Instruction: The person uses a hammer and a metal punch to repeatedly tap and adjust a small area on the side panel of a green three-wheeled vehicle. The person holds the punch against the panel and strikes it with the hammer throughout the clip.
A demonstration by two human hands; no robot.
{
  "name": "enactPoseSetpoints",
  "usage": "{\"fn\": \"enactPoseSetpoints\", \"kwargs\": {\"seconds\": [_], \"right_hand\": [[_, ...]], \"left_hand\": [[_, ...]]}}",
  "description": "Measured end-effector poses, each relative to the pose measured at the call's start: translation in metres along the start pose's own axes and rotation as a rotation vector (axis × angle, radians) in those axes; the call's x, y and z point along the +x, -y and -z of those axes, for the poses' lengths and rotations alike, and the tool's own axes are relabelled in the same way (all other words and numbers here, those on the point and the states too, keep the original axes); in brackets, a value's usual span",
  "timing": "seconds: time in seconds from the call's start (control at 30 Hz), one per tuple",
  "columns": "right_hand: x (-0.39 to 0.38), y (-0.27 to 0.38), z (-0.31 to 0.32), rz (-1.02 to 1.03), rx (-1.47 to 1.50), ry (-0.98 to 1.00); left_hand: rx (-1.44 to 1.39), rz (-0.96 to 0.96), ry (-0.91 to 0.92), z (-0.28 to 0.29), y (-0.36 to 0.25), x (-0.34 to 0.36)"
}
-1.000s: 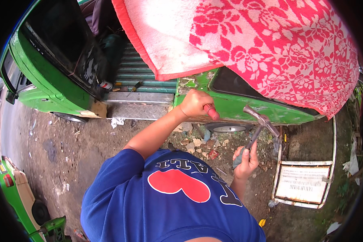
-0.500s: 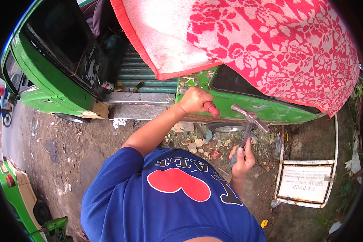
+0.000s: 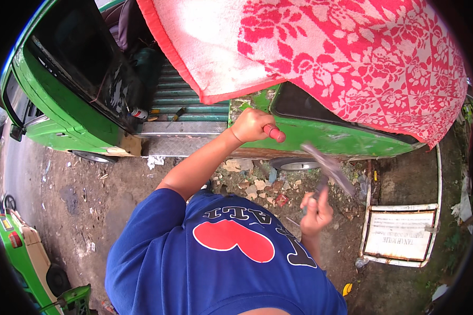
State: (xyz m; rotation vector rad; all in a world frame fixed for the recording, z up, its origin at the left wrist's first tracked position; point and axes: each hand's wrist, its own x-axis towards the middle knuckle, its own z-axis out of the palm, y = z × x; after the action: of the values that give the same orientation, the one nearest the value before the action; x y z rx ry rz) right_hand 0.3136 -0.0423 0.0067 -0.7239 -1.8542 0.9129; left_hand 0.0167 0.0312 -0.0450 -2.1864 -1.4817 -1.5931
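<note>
My left hand (image 3: pixel 251 126) is closed around a tool with a red handle (image 3: pixel 274 133). The handle's rounded end sticks out toward the right, while its working end is hidden behind the fist, close to the green side panel (image 3: pixel 320 134). On that panel the paint is chipped near my fist. To the right, my right hand (image 3: pixel 317 214) grips a hammer (image 3: pixel 329 170) by its dark handle. The hammer's metal head is smeared by motion and stands apart from the red handle.
A red and white floral towel (image 3: pixel 362 63) drapes over the vehicle's roof and window. A screwdriver (image 3: pixel 178 113) and a spray can (image 3: pixel 139 113) lie on the ribbed floor inside. Rubble (image 3: pixel 257 186) lies by the wheel (image 3: pixel 295 164). A white framed sign (image 3: pixel 399 236) stands at right.
The hammer has dropped slightly down and right, away from the red handle, its head now blurred. My left hand has shifted slightly up and left and keeps its grip.
</note>
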Motion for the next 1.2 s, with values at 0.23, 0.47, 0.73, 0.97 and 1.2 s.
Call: {"fn": "enactPoseSetpoints", "kwargs": {"seconds": [0.23,0.47,0.73,0.97,1.2], "right_hand": [[0.001,-0.015,-0.007,0.005,0.085,-0.043],[0.007,-0.024,0.002,-0.045,0.120,-0.083],[0.015,-0.019,0.008,-0.145,0.174,-0.114],[0.009,-0.023,0.009,-0.191,0.188,-0.093],[0.010,-0.023,0.004,-0.205,0.202,-0.133]], "left_hand": [[-0.012,0.011,-0.004,0.002,0.003,-0.005],[-0.011,0.019,-0.056,0.001,0.003,-0.009],[-0.078,-0.041,-0.016,0.004,-0.009,-0.001],[-0.068,-0.035,-0.033,0.000,-0.006,-0.005],[-0.085,-0.015,-0.063,0.004,-0.005,-0.005]]}}
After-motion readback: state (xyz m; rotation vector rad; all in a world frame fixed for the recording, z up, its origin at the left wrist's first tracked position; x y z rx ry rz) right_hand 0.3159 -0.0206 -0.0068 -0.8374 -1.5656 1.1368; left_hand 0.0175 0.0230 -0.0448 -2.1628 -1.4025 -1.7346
